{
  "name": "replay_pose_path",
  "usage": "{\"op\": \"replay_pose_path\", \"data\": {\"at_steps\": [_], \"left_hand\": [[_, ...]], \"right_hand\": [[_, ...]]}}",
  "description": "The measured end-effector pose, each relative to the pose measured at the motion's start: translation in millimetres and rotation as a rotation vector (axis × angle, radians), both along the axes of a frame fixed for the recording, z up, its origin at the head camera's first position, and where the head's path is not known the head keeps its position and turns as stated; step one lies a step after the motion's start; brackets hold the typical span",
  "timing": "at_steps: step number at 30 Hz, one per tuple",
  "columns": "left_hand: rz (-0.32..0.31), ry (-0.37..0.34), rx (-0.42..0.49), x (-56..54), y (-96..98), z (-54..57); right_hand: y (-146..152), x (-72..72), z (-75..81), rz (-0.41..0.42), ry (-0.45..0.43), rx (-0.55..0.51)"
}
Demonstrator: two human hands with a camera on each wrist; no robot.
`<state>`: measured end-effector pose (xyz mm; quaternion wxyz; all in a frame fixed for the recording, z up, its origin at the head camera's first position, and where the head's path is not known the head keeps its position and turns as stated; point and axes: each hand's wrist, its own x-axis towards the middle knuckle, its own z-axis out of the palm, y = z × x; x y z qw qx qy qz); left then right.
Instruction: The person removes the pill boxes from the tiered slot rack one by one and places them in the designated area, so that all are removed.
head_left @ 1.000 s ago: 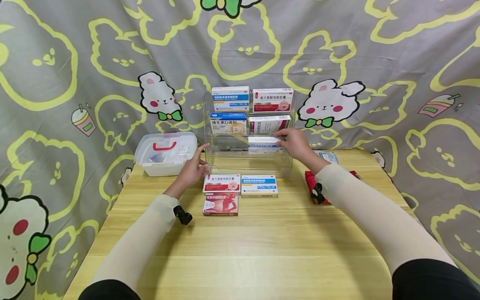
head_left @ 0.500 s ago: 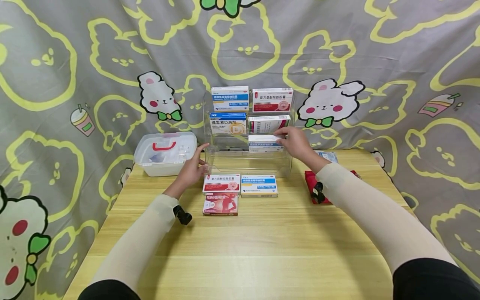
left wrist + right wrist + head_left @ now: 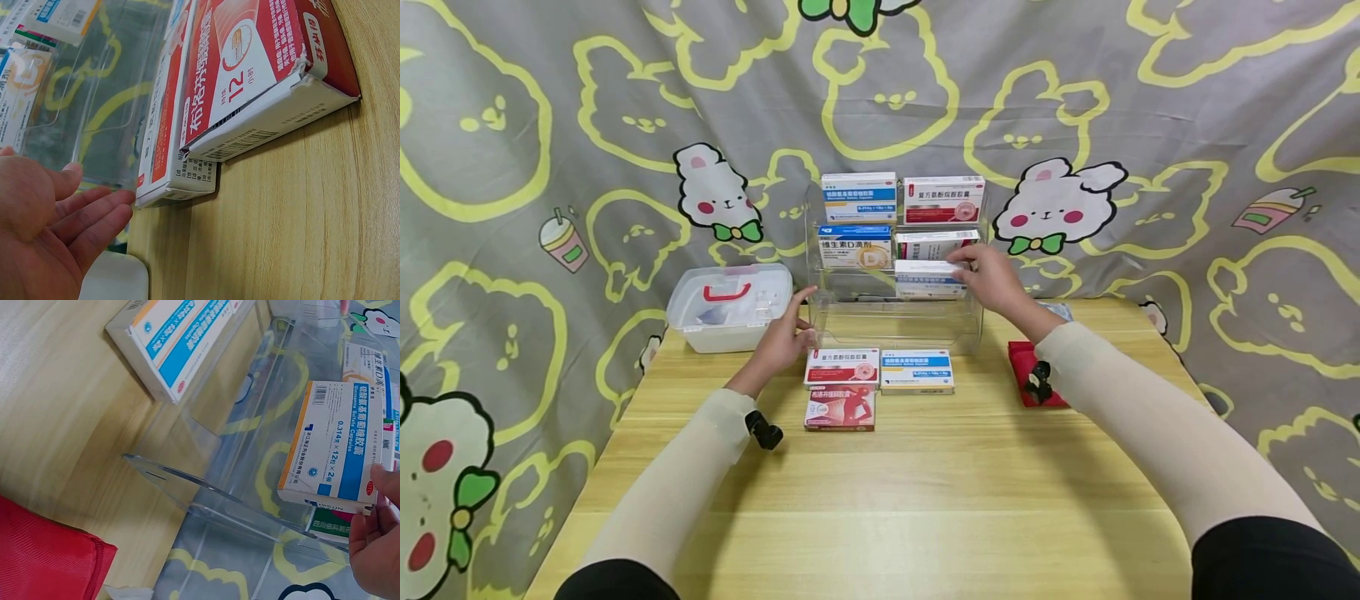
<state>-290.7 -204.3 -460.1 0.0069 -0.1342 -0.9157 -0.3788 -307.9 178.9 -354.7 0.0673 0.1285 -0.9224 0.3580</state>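
My right hand (image 3: 992, 279) pinches the right end of a blue-and-white medicine box (image 3: 927, 282), labelled as glucosamine capsules in the right wrist view. That box (image 3: 334, 447) is at the right side of a clear acrylic rack (image 3: 895, 329), in front of a green-and-magenta-trimmed medicine box (image 3: 921, 245). At the rack's left side, my left hand (image 3: 781, 340) has its fingers extended; whether they touch the rack is unclear. Higher on the rack stand a blue-banded box (image 3: 859, 200), a red-and-white box (image 3: 943, 200) and a vitamin D drops box (image 3: 854, 248).
Before the rack lie a red-and-white box (image 3: 842, 367), a blue-and-white box (image 3: 916, 371) and a red ibuprofen box (image 3: 840, 408). A lidded plastic case (image 3: 730, 312) with a red handle stands left. A red pouch (image 3: 1033, 379) lies right, partly under the sleeve.
My right hand has raised the blue-and-white medicine box slightly, so it now covers the lower part of the box behind it. The left hand stays in place.
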Motion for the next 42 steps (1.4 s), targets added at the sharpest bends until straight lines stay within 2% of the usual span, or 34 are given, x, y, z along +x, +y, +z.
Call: {"op": "replay_pose_path", "data": {"at_steps": [12, 22, 29, 42], "left_hand": [[0.003, 0.007, 0.002, 0.0, 0.1, 1.5], [0.003, 0.001, 0.009, 0.3, -0.1, 1.0], [0.006, 0.002, 0.002, -0.1, 0.0, 1.0], [0.0, 0.003, 0.01, -0.4, 0.1, 0.7]], "right_hand": [[-3.0, 9.1, 14.1, 0.001, 0.017, -0.029], [-2.5, 18.2, 17.7, 0.015, 0.047, -0.032], [-1.6, 26.0, 7.9, 0.025, 0.062, -0.013], [-3.3, 46.4, -18.6, 0.097, 0.011, -0.02]]}}
